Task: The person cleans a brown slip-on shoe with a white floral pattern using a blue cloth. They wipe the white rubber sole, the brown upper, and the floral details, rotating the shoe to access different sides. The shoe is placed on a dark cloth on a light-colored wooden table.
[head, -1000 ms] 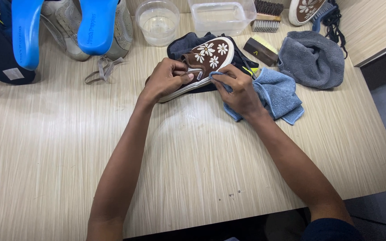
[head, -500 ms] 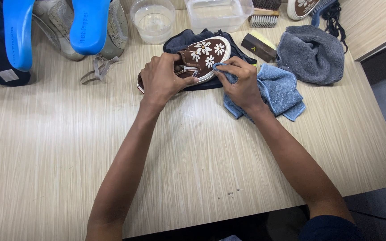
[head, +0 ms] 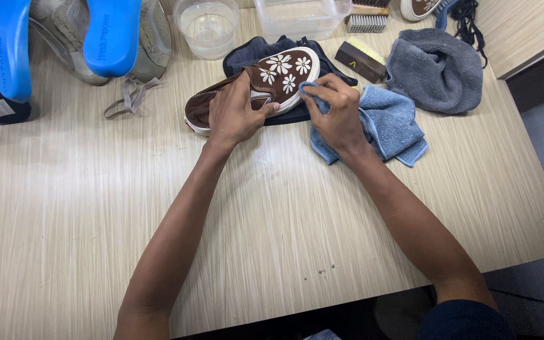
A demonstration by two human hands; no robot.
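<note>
1. A brown canvas slip-on shoe with white daisy flowers printed on its toe and a pale rubber sole (head: 266,85) lies on its side near the far middle of the pale wood-grain laminate table (head: 96,208), toe pointing away and to the right.
2. The left hand (head: 237,113) is clamped over the shoe's middle, fingers curled across the upper and thumb towards the toe, holding it firm.
3. The right hand (head: 335,113) is closed on a bunched fold of a soft light blue microfibre cloth (head: 388,126), pressing that fold against the white sole edge at the toe. The loose remainder of the cloth spreads flat on the table to the right of the hand.
4. Beneath the shoe lies a crumpled dark navy cloth (head: 259,50), showing behind it and along its near edge.
5. Further right sits a heaped grey terry towel (head: 436,66), thick and nubbly, just beside the blue cloth.
6. Between the towel and the shoe rests a small dark brown rectangular block with a yellow face (head: 359,58).
7. Along the far edge stand a round clear plastic tub (head: 208,26), a rectangular clear plastic container (head: 302,16) and a wooden brush with pale bristles (head: 366,19).
8. At far left are two smooth bright blue foam insoles (head: 111,34) resting on grey mesh trainers (head: 152,38), with a loose grey lace (head: 130,94) lying near them.
</note>
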